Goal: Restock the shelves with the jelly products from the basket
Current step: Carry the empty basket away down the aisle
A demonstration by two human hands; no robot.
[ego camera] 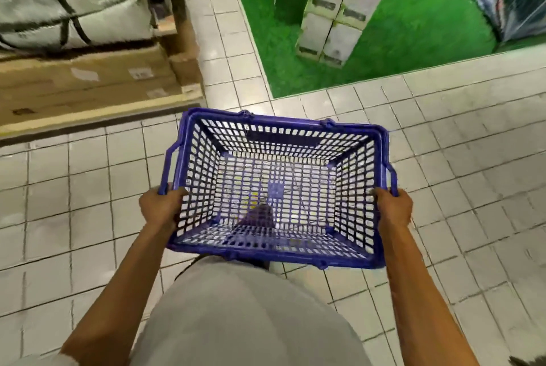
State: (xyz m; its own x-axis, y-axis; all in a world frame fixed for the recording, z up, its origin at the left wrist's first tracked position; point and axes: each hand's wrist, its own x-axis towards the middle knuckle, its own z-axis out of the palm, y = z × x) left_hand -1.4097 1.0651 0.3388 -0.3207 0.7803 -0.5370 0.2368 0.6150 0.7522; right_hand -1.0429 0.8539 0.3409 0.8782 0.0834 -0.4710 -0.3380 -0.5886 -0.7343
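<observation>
I hold the blue mesh basket (280, 257) level before me, left hand (159, 209) at its 9 o'clock and right hand (394, 209) at 3, each grip curled over a side rim. No jelly shows inside, so it looks emptied. I'd keep both grips firm and steer between the cardboard boxes (82, 85) at 10 and the green mat (413, 40) at 1.

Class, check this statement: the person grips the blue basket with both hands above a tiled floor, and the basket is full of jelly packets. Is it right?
Not quite. The head view shows the blue basket empty, with nothing lying on its mesh bottom. The rest stands: the left hand and right hand grip its sides above the tiled floor.
</observation>
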